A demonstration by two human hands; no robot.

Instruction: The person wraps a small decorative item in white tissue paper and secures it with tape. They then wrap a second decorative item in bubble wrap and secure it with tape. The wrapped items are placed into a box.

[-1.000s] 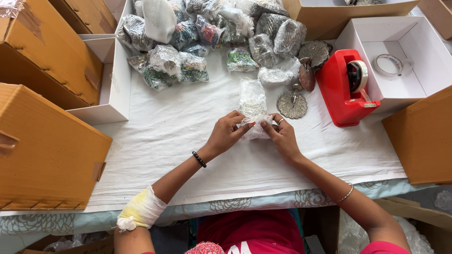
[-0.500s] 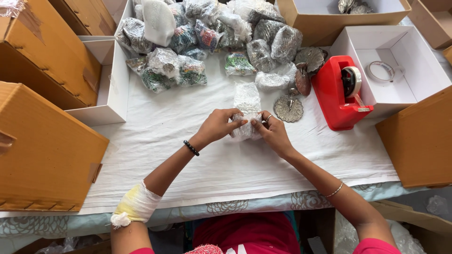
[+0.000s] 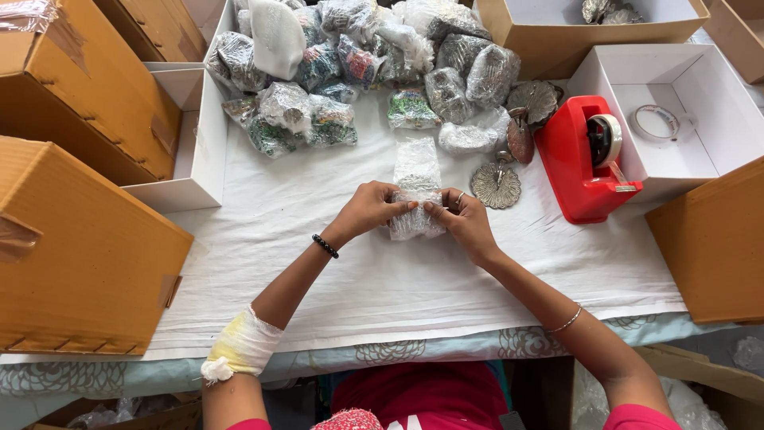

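Both my left hand (image 3: 368,211) and right hand (image 3: 464,220) pinch shut on the soft, light bubble-wrap bundle (image 3: 415,209), best gripped at its near end, probably crushable.

You're at a packing workbench.
Cardboard cartons (image 3: 79,239), bubble-wrapped ornaments (image 3: 358,64) and a red tape dispenser (image 3: 577,167) surround you.

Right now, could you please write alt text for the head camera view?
Both hands, left hand and right hand, hold a clear bubble-wrap bundle on a white table sheet. A red tape dispenser stands right; wrapped packets pile behind.
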